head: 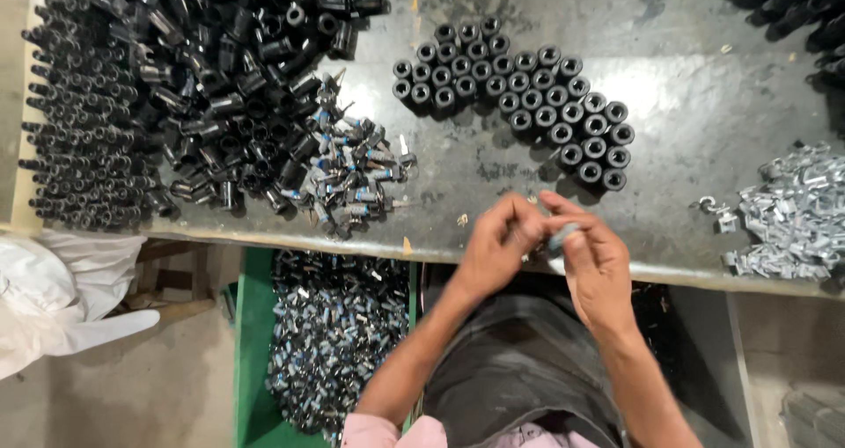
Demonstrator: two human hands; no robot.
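The head camera looked straight down on a scuffed grey metal worktop [704, 105], and there at its near edge both hands met. The left hand [495, 247] had its fingers [519, 219] pinched together on one side of a small dark cylindrical part [558, 237], and the right hand [597, 268] had its fingers curled tight on the other side; the part was blurred and mostly hidden between them, just above the worktop's front lip.

Behind the hands stood a neat cluster of short black plastic sleeves [519, 96], upright, open ends up, packed touching one another. Further left sprawled a loose heap of black plastic tubes [238, 69], and at its near edge a smaller pile of blue-and-silver metal pieces [356, 179]. Far left, rows of slim black ribbed pieces [75, 122] lay stacked. Over on the right sat a pile of bright silver metal clips [792, 215], well apart from the hands.

Below the worktop, a green bin [251, 342] held many more blue-and-silver pieces. A white sack [53, 294] slumped on the floor at left.
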